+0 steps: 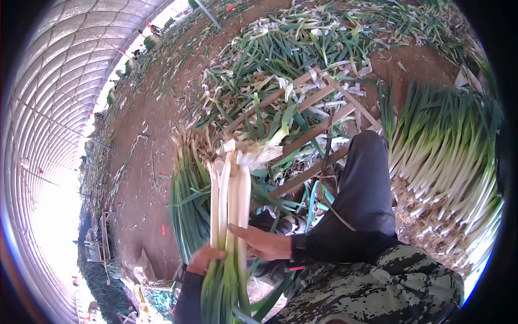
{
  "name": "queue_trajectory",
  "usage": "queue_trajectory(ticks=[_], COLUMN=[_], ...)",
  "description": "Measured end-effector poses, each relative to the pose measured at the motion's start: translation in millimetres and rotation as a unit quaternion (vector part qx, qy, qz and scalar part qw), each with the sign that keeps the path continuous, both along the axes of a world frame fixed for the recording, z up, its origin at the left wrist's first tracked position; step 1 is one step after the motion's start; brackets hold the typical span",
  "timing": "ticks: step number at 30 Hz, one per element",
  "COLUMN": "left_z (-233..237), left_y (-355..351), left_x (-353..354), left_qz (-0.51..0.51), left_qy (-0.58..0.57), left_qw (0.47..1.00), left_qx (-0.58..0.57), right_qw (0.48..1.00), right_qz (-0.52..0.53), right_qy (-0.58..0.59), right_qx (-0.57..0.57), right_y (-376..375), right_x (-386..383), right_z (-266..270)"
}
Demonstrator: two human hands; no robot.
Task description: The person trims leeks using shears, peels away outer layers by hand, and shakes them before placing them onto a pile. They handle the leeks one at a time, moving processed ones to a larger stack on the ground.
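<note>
A bunch of long green onions (231, 200) stands in front of me, white root ends up and green leaves hanging down. My left hand (205, 258) wraps round the stalks from the left, where white turns green. From the right, my right hand (264, 243) grips the same bunch, its thumb lying across the front of the stalks and its other fingers partly hidden. Torn pale skin and leaf (264, 154) show at the root ends. Just behind and left lies a pile of onions with brown roots (189, 189).
A wooden frame (310, 132) lies beyond my knee (369, 162), amid heaped leaves and peelings (291, 48). Rows of rooted onions (431, 140) lie on the right. Bare soil (140, 200) stretches left under a tunnel roof (59, 81), with distant people along its edge.
</note>
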State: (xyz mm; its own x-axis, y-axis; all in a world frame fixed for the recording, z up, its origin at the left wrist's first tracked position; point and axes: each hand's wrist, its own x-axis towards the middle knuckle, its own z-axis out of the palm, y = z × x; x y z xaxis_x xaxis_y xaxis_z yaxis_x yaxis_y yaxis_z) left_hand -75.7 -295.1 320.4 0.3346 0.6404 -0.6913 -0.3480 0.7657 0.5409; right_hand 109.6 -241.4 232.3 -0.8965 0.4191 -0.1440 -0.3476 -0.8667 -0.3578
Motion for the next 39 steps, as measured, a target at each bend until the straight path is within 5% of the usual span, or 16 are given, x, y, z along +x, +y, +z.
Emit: queue_trajectory(ticks=[2,5,8,10,13,14,15,22,24,25,26,29,31,33,36,39], left_z=[-27,-112,-114,-130,-110,-105,-101,-97,-97,-106,-111,-114,-120,-120,-101,-101], left_y=[-40,-100,-116,-122,-116,-120,-122,-114,-113,-116,-117,-149,-161,-155,-134,-135], left_x=[-18,-25,62,79,74,76,77,84,89,82,79,83,88,83,81,81], left_qz=[0.004,-0.252,-0.122,-0.027,-0.079,-0.068,-0.061,0.004,0.068,0.043,0.015,0.013,0.037,0.043,0.039,0.018], left_qy=[-0.064,0.22,0.152,0.025,-0.029,-0.008,0.016,0.06,0.033,-0.005,-0.007,0.019,0.032,-0.01,-0.023,0.014], left_qw=[0.994,0.936,0.98,0.999,0.996,0.997,0.998,0.998,0.997,0.998,0.999,1.0,0.998,0.996,0.997,0.999], left_qx=[-0.089,0.112,0.043,-0.02,-0.027,-0.026,-0.024,-0.031,-0.012,-0.045,-0.038,-0.013,-0.034,-0.077,-0.065,-0.044], right_qw=[0.998,0.991,0.976,0.981,0.974,0.97,0.991,0.962,0.971,0.824,0.497,0.474,0.729,0.815,0.867,0.726], right_qz=[-0.03,-0.095,-0.146,-0.165,-0.175,-0.198,-0.128,-0.056,-0.044,-0.157,-0.235,-0.285,-0.339,-0.249,-0.138,-0.002], right_qy=[0.048,0.031,-0.01,-0.086,-0.139,-0.124,0.034,-0.227,-0.232,-0.316,-0.321,-0.41,-0.245,-0.272,-0.367,-0.426], right_qx=[0.042,-0.088,-0.161,-0.047,-0.018,0.071,-0.031,0.141,0.018,0.442,0.771,0.725,0.542,0.448,0.308,0.54], right_y=[7,54,86,89,103,106,126,198,216,220,227,328,349,341,284,236], right_x=[2,44,73,82,65,65,58,39,28,34,46,85,106,108,90,88], right_z=[-67,-106,-124,-141,-151,-133,-153,-95,-99,-98,-99,-79,-27,52,98,57])
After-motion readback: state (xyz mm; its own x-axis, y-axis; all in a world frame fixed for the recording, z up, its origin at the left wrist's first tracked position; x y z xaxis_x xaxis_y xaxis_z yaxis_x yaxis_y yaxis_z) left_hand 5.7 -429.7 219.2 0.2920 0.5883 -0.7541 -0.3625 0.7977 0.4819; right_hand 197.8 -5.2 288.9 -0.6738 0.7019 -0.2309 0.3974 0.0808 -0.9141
